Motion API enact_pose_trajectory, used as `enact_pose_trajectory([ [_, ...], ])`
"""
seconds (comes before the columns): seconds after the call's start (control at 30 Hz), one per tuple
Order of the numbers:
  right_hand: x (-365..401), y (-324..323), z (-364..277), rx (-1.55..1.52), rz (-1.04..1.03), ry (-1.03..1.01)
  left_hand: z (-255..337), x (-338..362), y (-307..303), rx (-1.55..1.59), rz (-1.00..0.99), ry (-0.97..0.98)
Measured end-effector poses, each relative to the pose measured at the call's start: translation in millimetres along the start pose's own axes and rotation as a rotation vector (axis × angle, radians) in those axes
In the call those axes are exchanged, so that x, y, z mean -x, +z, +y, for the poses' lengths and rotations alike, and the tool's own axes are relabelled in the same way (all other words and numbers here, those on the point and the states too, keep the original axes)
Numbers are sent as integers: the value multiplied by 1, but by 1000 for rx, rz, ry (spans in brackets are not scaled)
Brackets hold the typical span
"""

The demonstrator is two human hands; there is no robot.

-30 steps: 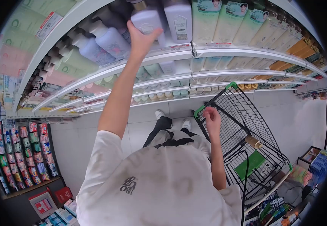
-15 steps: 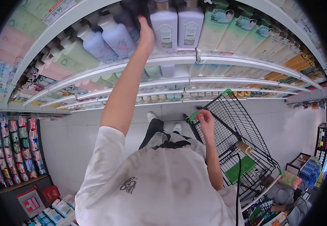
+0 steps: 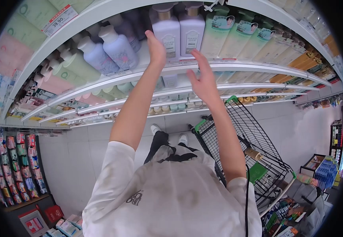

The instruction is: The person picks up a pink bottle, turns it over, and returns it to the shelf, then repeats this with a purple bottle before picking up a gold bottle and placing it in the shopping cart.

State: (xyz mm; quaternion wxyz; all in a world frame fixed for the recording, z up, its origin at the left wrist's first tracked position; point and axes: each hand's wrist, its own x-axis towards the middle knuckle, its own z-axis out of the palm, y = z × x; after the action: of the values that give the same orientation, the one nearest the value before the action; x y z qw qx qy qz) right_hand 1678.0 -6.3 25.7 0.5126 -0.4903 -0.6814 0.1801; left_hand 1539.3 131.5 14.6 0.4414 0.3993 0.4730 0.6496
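Left hand: your left hand point(image 3: 155, 47) is raised to the shelf point(image 3: 234, 65), fingers straight and close together, laid along the left side of the bottle point(image 3: 167, 33), not wrapped round it.
Right hand: your right hand point(image 3: 203, 81) is at 4 o'clock from the left one, fingers spread wide, holding nothing, in front of the shelf edge.
Bottle: lavender with a pump top, upright on the shelf at 12 o'clock in your view.
Neighbours: a second bottle point(image 3: 191, 31) stands just beside it at 3 o'clock, with green tubes point(image 3: 219, 33) beyond.
Cart: the black wire cart point(image 3: 254, 126) is at 5 o'clock from your right hand, well apart from both hands.
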Motion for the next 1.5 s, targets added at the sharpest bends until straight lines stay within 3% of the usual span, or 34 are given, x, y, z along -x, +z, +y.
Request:
enact_pose_trajectory([
  [0.17, 4, 33, 7, 117, -21, -29, -1, 1, 2, -40, 29, 6],
  [0.23, 32, 23, 8, 10, -97, -7, 0, 2, 0, -46, 25, -10],
  [0.3, 80, 12, 26, -11, -70, 87, -9, -3, -1, -33, 14, 97],
  [0.37, 142, -3, 52, -39, -145, 466, -15, -8, -5, -85, 11, 84],
  [0.43, 279, -25, 134, 377, -399, 664, -23, -13, -9, 73, -49, 68],
  [0.5, 345, -41, 130, 545, -428, 873, -19, -13, -7, 120, -10, 44],
  [0.6, 419, -48, 131, 469, -353, 1158, -3, 5, 1, 229, -81, -1],
  [0.7, 419, -59, 119, 298, -377, 1255, -8, -5, -6, 278, -49, 38],
  [0.77, 424, -61, 116, 259, -404, 1151, -9, -8, -6, 198, -83, 85],
  [0.83, 423, -65, 120, 325, -623, 1024, -9, -5, -6, 168, -48, 114],
  [0.97, 415, -66, 118, 355, -724, 1115, -9, -2, -11, 66, 3, 161],
  [1.1, 414, -65, 108, 362, -641, 1114, 14, 36, -9, -96, -32, 96],
  [1.23, 419, -58, 111, 402, -627, 1139, 16, 66, -12, -98, -73, 165],
  [1.27, 418, -58, 107, 420, -608, 1137, 18, 72, -16, -133, -165, 208],
  [1.3, 416, -57, 104, 439, -591, 1132, 20, 77, -21, -170, -254, 251],
  [1.37, 417, -55, 102, 477, -580, 1131, 20, 92, -41, -255, -210, 271],
  [1.43, 416, -54, 103, 514, -579, 1122, 23, 121, -68, -638, -343, 478],
  [1.5, 427, -59, 107, 361, -457, 1108, 20, 157, -104, -513, -310, 391],
])
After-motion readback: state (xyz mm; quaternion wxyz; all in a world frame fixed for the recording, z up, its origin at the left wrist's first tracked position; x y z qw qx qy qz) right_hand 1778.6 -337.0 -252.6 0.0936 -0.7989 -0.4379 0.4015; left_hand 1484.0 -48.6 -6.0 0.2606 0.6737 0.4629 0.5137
